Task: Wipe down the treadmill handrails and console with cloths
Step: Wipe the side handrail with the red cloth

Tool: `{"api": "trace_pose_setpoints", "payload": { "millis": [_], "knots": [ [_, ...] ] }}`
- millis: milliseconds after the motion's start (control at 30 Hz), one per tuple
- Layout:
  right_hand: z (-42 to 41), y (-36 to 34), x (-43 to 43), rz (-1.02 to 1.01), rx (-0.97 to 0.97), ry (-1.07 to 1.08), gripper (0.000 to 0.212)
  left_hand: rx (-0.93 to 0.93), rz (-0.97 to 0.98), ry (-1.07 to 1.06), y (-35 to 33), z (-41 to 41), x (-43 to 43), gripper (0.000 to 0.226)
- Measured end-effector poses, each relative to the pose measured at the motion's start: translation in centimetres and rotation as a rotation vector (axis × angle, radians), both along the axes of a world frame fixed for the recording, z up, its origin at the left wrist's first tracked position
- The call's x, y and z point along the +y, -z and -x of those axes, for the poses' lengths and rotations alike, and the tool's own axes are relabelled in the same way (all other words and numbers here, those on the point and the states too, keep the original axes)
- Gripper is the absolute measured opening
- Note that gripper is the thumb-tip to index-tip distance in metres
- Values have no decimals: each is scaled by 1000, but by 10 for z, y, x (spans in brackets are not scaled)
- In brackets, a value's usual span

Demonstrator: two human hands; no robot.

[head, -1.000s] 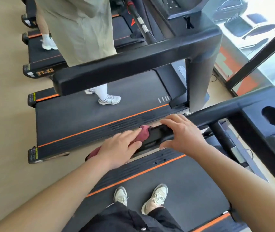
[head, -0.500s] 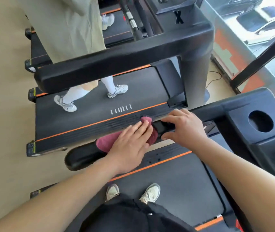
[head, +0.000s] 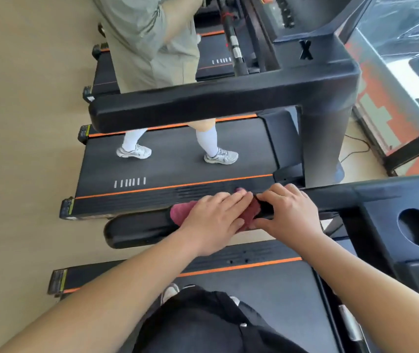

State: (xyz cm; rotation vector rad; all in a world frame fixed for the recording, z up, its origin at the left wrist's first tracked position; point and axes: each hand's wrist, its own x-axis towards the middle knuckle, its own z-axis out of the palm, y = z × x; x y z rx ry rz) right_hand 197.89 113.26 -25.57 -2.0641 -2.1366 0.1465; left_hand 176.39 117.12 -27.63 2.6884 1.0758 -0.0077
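Here, the left hand (head: 213, 221) lies palm down on a maroon cloth (head: 181, 212), fingers straight and close together, pointing toward 2 o'clock. Its grip is flat and pressing, pinching nothing. The bare forearm runs in from 7 o'clock.

The right hand (head: 288, 212) sits just at 3 o'clock of the left. Its fingers curl over the far side of the handrail (head: 139, 229) and the thumb hooks the near side, so this grip clamps the rail itself. The thumb tip lies at the cloth's edge.

The cloth looks nubby, like terry, and drapes over the top of the rail between and under the 2 hands. The handrail is a matt black bar with a rounded end at 9 o'clock. At 3 o'clock it joins the black plastic console (head: 381, 225), which has 1 round hole.

Below, the belt (head: 267, 296) is dark and dull, with an orange stripe. At 12 o'clock, on the neighbouring treadmill (head: 178, 161), a person (head: 147, 42) stands in olive shorts, long white socks and pale trainers. The floor (head: 25, 149) is smooth tan.
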Motion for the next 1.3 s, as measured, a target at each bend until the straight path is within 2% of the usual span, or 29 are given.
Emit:
{"api": "trace_pose_setpoints", "payload": {
  "millis": [67,167,333,433,567,633,700,867,1000,1167,1300],
  "knots": [
    [-2,-3,0,47,7,-16,64,-6,-37,38,7,35,3,63],
    [-4,-5,1,106,12,-26,63,8,28,-40,7,65,5,62],
    [-4,4,-4,18,27,-2,57,64,25,-206,1,-5,-3,68],
    [-8,9,-9,-66,62,-15,53,44,66,-189,-7,-52,-5,75],
    [-13,-9,-6,17,205,9,58,44,140,15,-7,-29,9,72],
    [-25,-20,-17,64,300,72,59,34,185,92,-8,-7,18,69],
    [-45,-23,-38,-14,290,167,47,89,219,99,-12,-6,26,67],
    [-92,-14,-81,-79,242,576,25,93,185,112,-19,-99,24,62],
    [-111,-18,-101,-161,202,578,22,117,124,156,-15,-168,14,66],
    [-121,-25,-123,-240,140,647,20,114,3,288,-7,-152,11,68],
    [-133,-22,-135,-248,142,792,19,108,56,333,-10,-216,20,68]
  ]
}}
